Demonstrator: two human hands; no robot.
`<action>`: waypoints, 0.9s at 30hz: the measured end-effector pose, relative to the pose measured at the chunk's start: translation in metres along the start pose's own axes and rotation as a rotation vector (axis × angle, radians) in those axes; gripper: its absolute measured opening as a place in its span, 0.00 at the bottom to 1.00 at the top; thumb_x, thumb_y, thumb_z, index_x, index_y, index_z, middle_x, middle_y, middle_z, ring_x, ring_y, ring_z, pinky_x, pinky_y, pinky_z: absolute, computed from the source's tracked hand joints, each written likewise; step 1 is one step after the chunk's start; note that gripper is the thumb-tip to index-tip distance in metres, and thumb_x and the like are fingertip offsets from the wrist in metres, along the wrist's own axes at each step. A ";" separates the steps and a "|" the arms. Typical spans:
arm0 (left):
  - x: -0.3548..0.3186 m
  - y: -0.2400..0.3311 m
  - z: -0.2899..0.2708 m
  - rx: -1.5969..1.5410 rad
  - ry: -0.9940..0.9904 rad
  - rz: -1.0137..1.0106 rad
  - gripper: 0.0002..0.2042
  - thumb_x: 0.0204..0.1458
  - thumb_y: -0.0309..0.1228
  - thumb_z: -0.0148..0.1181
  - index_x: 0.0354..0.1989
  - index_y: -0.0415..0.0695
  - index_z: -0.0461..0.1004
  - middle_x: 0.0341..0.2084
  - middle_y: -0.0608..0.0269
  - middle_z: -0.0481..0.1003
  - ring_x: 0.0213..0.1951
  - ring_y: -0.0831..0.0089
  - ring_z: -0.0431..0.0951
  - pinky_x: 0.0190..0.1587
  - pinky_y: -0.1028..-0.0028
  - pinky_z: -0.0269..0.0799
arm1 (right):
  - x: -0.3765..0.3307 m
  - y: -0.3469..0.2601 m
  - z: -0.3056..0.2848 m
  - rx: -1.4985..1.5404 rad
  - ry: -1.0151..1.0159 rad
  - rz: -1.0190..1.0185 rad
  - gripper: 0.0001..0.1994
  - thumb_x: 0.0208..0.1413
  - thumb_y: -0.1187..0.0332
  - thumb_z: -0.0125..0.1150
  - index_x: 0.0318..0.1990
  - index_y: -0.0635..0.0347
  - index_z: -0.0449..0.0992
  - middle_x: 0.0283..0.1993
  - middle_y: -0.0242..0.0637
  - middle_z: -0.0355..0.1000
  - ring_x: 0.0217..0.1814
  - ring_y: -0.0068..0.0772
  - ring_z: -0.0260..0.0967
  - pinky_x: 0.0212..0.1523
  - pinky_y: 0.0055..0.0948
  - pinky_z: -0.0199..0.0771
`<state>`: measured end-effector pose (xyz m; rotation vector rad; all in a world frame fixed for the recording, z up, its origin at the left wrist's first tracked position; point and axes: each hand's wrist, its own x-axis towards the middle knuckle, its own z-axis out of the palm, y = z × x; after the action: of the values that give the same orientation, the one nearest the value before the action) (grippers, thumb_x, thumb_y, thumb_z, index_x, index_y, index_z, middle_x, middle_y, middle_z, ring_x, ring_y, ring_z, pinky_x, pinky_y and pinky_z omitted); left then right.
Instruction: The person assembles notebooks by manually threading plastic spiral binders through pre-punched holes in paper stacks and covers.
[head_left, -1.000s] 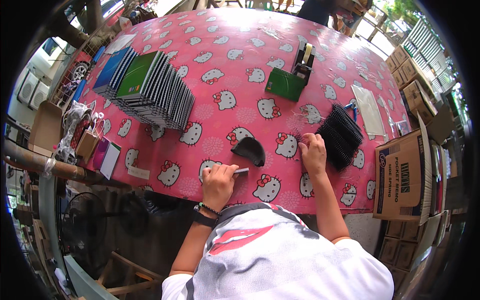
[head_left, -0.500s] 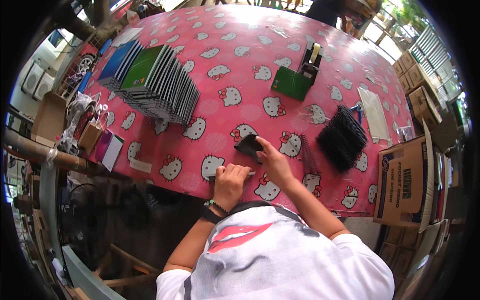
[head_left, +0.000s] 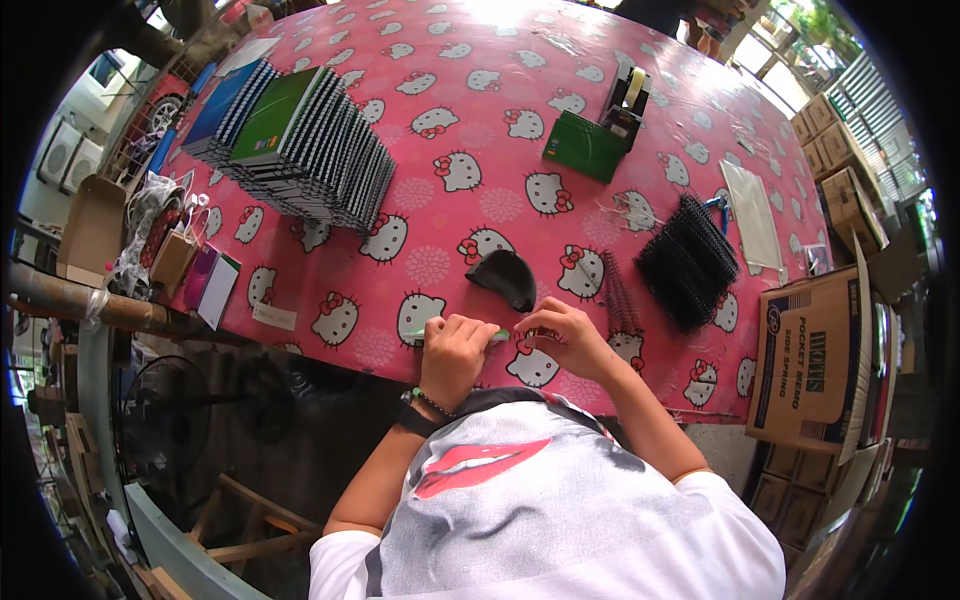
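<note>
1. Table (head_left: 430, 265), one, pink-covered, in front of me.
2. Cardboard box (head_left: 806, 360), one, at the table's right edge.
3. Notebook stacks (head_left: 318, 165), two, side by side at left: one topped blue, one topped green; notebooks too many to count.
4. Black coil pile (head_left: 688, 262), one, right of my hands; coils too tangled to count.
5. Cream sheet (head_left: 752, 215), one, flat, beyond the pile.
6. My hands, two. Left hand (head_left: 457, 350): fingers closed over a thin pad (head_left: 500, 336). Right hand (head_left: 562, 335): fingers bent, tips just beside the pad's end; I cannot tell whether they pinch anything.
7. Tape dispenser (head_left: 624, 122), one, black, toward the far side.
8. Green notebook (head_left: 583, 146), one, just beside the dispenser.
9. Black curved piece (head_left: 502, 279), one, just beyond my hands.
10. Loose coil (head_left: 620, 295), at least one, between right hand and pile.
11. Pad, one, green showing, near the table's front edge.
</note>
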<state>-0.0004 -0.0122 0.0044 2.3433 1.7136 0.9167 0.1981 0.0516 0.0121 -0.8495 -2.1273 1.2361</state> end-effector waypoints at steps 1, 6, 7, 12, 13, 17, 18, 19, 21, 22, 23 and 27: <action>0.000 0.000 0.000 0.004 0.004 0.002 0.13 0.36 0.22 0.57 0.34 0.48 0.75 0.28 0.71 0.74 0.36 0.73 0.72 0.42 0.68 0.58 | 0.001 0.002 0.001 0.012 -0.014 0.000 0.11 0.45 0.81 0.59 0.37 0.58 0.76 0.31 0.34 0.67 0.32 0.33 0.69 0.32 0.29 0.70; -0.001 -0.002 0.001 0.019 0.010 0.002 0.12 0.37 0.22 0.58 0.34 0.49 0.75 0.27 0.71 0.74 0.36 0.73 0.72 0.43 0.67 0.57 | 0.005 0.000 -0.004 -0.041 -0.130 -0.008 0.09 0.49 0.78 0.53 0.39 0.61 0.74 0.29 0.37 0.69 0.31 0.35 0.71 0.32 0.31 0.71; -0.001 -0.002 0.001 0.019 0.013 0.001 0.12 0.38 0.23 0.58 0.34 0.49 0.75 0.27 0.71 0.74 0.36 0.74 0.72 0.43 0.67 0.57 | 0.006 -0.002 -0.005 -0.019 -0.132 0.005 0.09 0.50 0.78 0.52 0.40 0.61 0.73 0.29 0.38 0.70 0.31 0.35 0.71 0.32 0.32 0.71; -0.004 -0.004 0.002 0.018 -0.015 -0.008 0.13 0.38 0.25 0.59 0.37 0.49 0.75 0.29 0.71 0.74 0.37 0.72 0.72 0.44 0.66 0.57 | 0.007 -0.007 -0.003 0.076 -0.276 0.222 0.11 0.52 0.77 0.54 0.44 0.61 0.67 0.31 0.39 0.71 0.33 0.35 0.72 0.33 0.32 0.71; 0.000 -0.003 0.001 -0.009 -0.009 -0.021 0.14 0.39 0.25 0.60 0.38 0.49 0.74 0.31 0.70 0.74 0.38 0.72 0.72 0.44 0.65 0.57 | 0.014 -0.008 -0.006 0.067 -0.311 0.283 0.12 0.51 0.77 0.55 0.44 0.61 0.66 0.32 0.39 0.71 0.34 0.36 0.72 0.34 0.32 0.71; 0.001 0.001 -0.001 -0.119 -0.004 0.065 0.17 0.42 0.30 0.60 0.43 0.48 0.71 0.36 0.65 0.73 0.40 0.66 0.72 0.44 0.64 0.58 | 0.010 -0.002 -0.001 -0.020 -0.107 0.026 0.13 0.48 0.82 0.58 0.42 0.61 0.67 0.34 0.35 0.68 0.32 0.24 0.68 0.30 0.26 0.68; -0.003 -0.004 0.007 -0.028 -0.007 0.146 0.13 0.43 0.30 0.59 0.40 0.48 0.71 0.35 0.64 0.72 0.38 0.65 0.72 0.42 0.63 0.59 | 0.010 0.005 -0.001 0.091 -0.170 0.013 0.12 0.51 0.80 0.56 0.43 0.60 0.67 0.34 0.34 0.68 0.32 0.24 0.68 0.31 0.25 0.69; -0.001 -0.006 0.006 -0.048 0.015 0.210 0.09 0.45 0.30 0.57 0.36 0.48 0.70 0.33 0.65 0.72 0.35 0.65 0.72 0.41 0.64 0.60 | 0.013 -0.002 -0.006 0.082 -0.248 0.082 0.09 0.54 0.77 0.55 0.43 0.60 0.69 0.31 0.34 0.70 0.31 0.25 0.70 0.31 0.25 0.70; 0.002 -0.004 0.000 -0.095 -0.024 0.179 0.06 0.46 0.30 0.56 0.33 0.49 0.71 0.30 0.66 0.73 0.34 0.67 0.72 0.40 0.65 0.60 | 0.024 -0.005 -0.014 0.101 -0.346 0.253 0.08 0.56 0.71 0.53 0.43 0.60 0.70 0.30 0.41 0.73 0.30 0.34 0.73 0.31 0.29 0.73; 0.001 0.000 -0.006 -0.088 -0.072 0.125 0.07 0.47 0.32 0.57 0.34 0.49 0.72 0.30 0.66 0.73 0.34 0.68 0.72 0.40 0.66 0.59 | 0.032 -0.001 -0.015 0.020 -0.298 0.172 0.09 0.55 0.71 0.55 0.43 0.59 0.71 0.36 0.42 0.73 0.36 0.37 0.73 0.37 0.31 0.72; -0.002 0.001 -0.006 -0.041 -0.070 0.138 0.08 0.48 0.36 0.57 0.34 0.50 0.72 0.27 0.69 0.72 0.34 0.71 0.71 0.41 0.69 0.59 | 0.041 0.005 -0.019 -0.054 -0.247 0.105 0.10 0.53 0.70 0.56 0.43 0.59 0.71 0.42 0.44 0.73 0.43 0.39 0.73 0.42 0.33 0.72; 0.006 0.006 -0.009 -0.121 -0.004 0.167 0.08 0.47 0.36 0.58 0.33 0.50 0.73 0.28 0.69 0.73 0.34 0.71 0.71 0.40 0.69 0.58 | 0.081 0.024 -0.019 -0.464 -0.235 -0.309 0.17 0.46 0.66 0.62 0.46 0.53 0.73 0.60 0.42 0.60 0.62 0.46 0.56 0.58 0.44 0.58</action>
<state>0.0017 -0.0110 0.0167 2.4332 1.4346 1.0097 0.1642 0.1316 0.0096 -0.5377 -2.6712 0.7214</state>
